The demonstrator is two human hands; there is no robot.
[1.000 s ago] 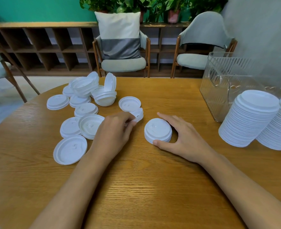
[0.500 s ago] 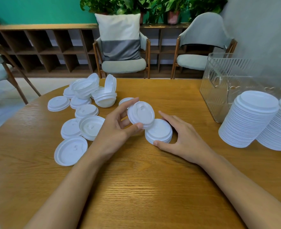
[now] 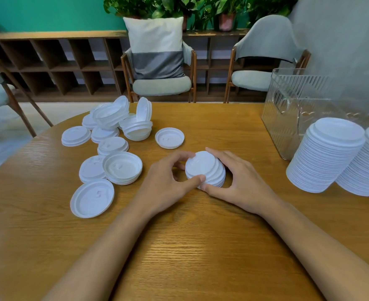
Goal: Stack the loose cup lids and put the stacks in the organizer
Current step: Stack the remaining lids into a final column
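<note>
Cup lids [image 3: 114, 135] of white plastic lie loose in a heap from nine to eleven o'clock on the round wooden table [image 3: 201, 246] that fills my view. Some are dome up, some upside down, a few on edge. At two o'clock a clear ribbed organizer [image 3: 292, 109] stands at the table's far right; I cannot tell whether anything is in it. Just in front of it, at three o'clock, two tall stacks [image 3: 327, 157] of nested lids lean side by side, touching.

At the centre a small stack [image 3: 205, 170], a few lids deep, sits on the table. My left hand [image 3: 164, 185] curls round its left side, thumb at the near rim and forefinger at the far rim, pinching the top of the pile. My right hand [image 3: 240, 185] cups the right side, thumb low at the base and fingers wrapped behind, also closed on it.

I judge these lids featherlight, thin and springy, with slick surfaces, so a nested pile will likely shear sideways or lean if squeezed high up. The best hold looks to be at opposite rims, low on the pile, with light pressure so the edges do not buckle.
</note>
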